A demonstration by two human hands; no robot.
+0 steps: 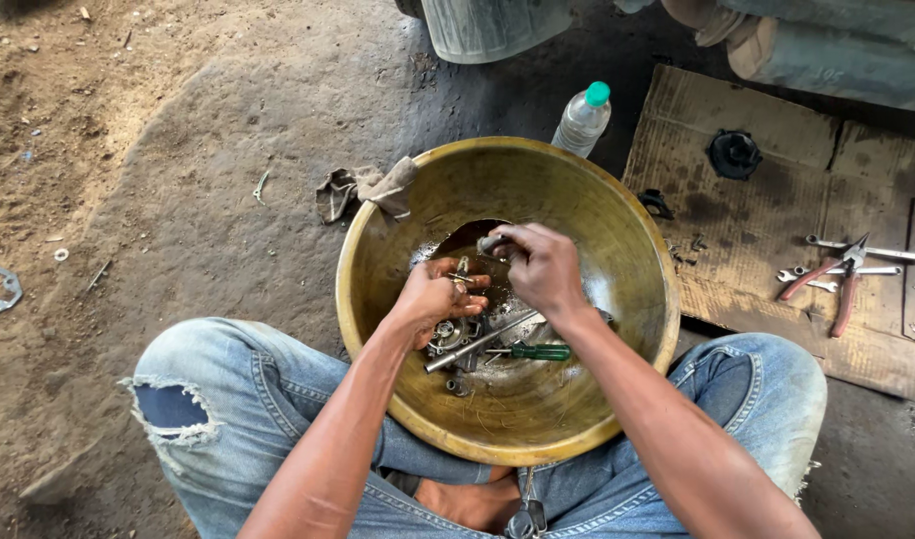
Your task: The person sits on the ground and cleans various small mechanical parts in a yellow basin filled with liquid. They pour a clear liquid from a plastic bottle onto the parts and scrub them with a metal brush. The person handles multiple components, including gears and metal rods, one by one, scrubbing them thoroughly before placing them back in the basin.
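Note:
A wide brass-coloured basin [617,230] sits on the ground between my knees, with dark liquid and several metal parts at its bottom. My left hand [432,296] is closed around a small metal part just above the liquid. My right hand [542,268] pinches a small grey piece next to it, the two hands almost touching. Below them in the basin lie a green-handled screwdriver [537,351], a metal rod [477,344] and a round bearing-like part [445,329].
A dirty rag [362,188] hangs on the basin's far rim. A plastic bottle with a green cap [582,120] stands behind. Cardboard [777,200] at right holds red-handled pliers [835,279], wrenches and a black round part [734,153]. Another person's feet are at top right.

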